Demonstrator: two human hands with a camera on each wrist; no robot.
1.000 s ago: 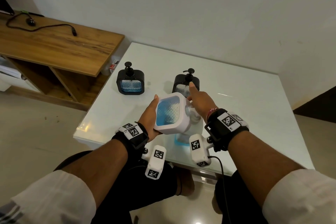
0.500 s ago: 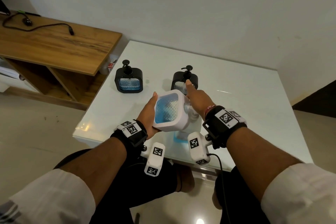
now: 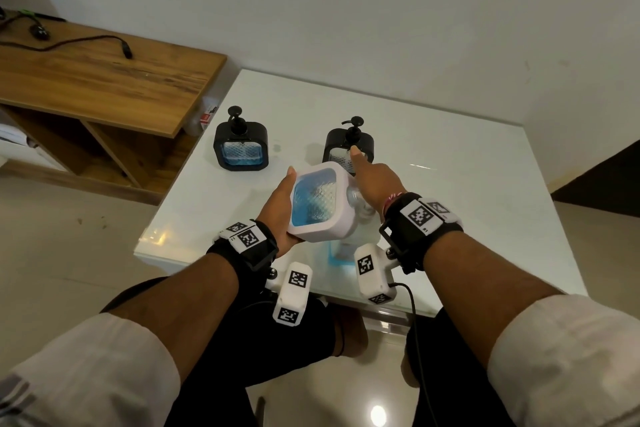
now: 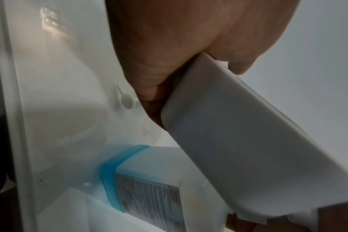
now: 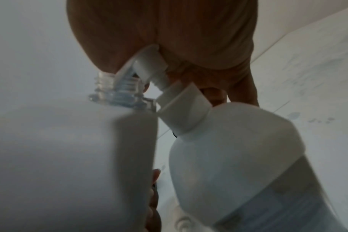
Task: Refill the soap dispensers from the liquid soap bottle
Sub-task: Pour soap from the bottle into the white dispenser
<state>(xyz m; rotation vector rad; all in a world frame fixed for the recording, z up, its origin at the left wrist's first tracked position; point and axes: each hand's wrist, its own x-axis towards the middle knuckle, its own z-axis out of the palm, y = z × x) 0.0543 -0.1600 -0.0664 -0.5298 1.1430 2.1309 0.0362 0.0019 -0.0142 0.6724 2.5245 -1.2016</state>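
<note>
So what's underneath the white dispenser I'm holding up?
Under the tilted white dispenser stands the liquid soap bottle, with a blue band and a printed label, on the table. From the head view the dispenser covers most of the bottle.

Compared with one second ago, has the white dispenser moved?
No. The white dispenser keeps its place in front of the right black dispenser; only the camera shifted.

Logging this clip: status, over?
Left hand grips tilted white dispenser. Right hand at its threaded neck, grip unclear. Soap bottle stands beneath, close.
</note>
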